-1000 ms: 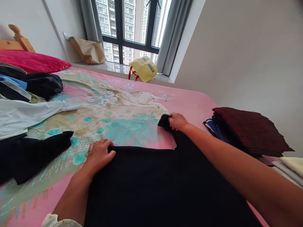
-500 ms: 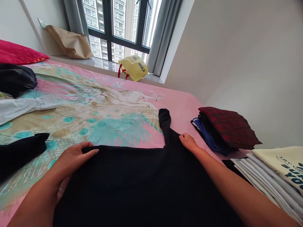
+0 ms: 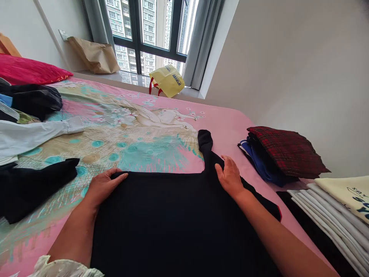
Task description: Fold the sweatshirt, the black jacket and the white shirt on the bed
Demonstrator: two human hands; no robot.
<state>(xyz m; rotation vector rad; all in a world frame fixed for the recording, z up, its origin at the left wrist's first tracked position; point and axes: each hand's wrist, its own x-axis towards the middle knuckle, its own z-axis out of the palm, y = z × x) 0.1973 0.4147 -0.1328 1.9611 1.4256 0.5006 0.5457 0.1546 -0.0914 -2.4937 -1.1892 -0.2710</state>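
A black long-sleeved top (image 3: 167,223) is spread flat on the bed in front of me, running off the bottom of the view. One narrow sleeve (image 3: 205,142) points away from me at its far right. My left hand (image 3: 108,184) pinches the far left edge of the cloth, thumb on top and fingers mostly hidden beneath. On the right, my right hand (image 3: 229,177) rests on the top beside the sleeve, its thumb and fingers apart. Past my right forearm, part of the black cloth shows a thin red edge.
Dark red plaid cloth (image 3: 288,152) lies over folded blue clothes (image 3: 259,165) at right, near folded pale shirts (image 3: 325,215). At left are a white sleeve (image 3: 54,132), black clothing (image 3: 37,184) and a red pillow (image 3: 31,71). A yellow bag (image 3: 167,80) and brown paper bag (image 3: 95,55) stand by the window.
My right hand has loosened from the cloth's edge and spread its fingers. A red-edged part of the top now shows at right. My left hand keeps its pinch.
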